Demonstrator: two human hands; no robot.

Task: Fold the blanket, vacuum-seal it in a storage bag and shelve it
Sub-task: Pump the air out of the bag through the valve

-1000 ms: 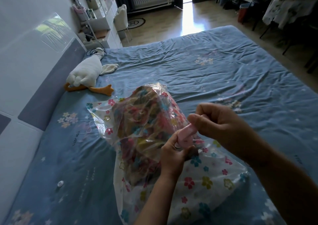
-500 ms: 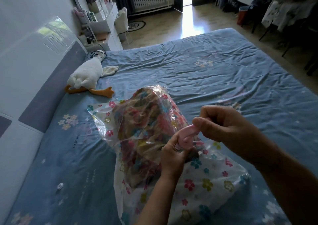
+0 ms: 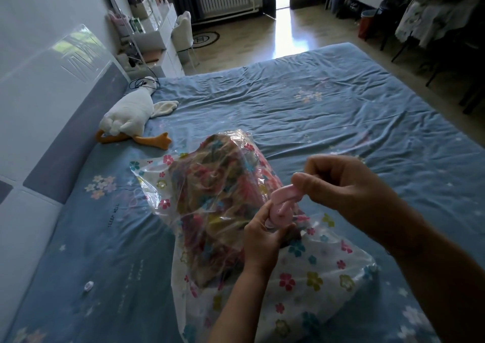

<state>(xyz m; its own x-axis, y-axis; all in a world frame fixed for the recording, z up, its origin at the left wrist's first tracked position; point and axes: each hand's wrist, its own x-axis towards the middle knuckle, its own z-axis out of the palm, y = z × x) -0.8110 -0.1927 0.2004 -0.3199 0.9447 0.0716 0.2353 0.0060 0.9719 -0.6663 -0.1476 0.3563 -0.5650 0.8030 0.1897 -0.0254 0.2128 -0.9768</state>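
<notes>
The storage bag (image 3: 301,277), bulging with the blanket (image 3: 217,198), rises off the bed sheet (image 3: 315,111) and blocks any low, straight path across its spot. At the bag's upper right side 2 hands crowd together: the left hand (image 3: 262,240) and right hand (image 3: 341,182) both grip a pink piece (image 3: 282,206). Beyond the bag and to its right the sheet lies flat, only wrinkled. Left of the bag runs a strip of sheet holding 1 small white disc (image 3: 88,286), bounded by the padded headboard (image 3: 52,122). Beyond the bag to the left, a plush goose (image 3: 128,116) lies just beside the headboard.

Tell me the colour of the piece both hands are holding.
The piece is pink; head view.
</notes>
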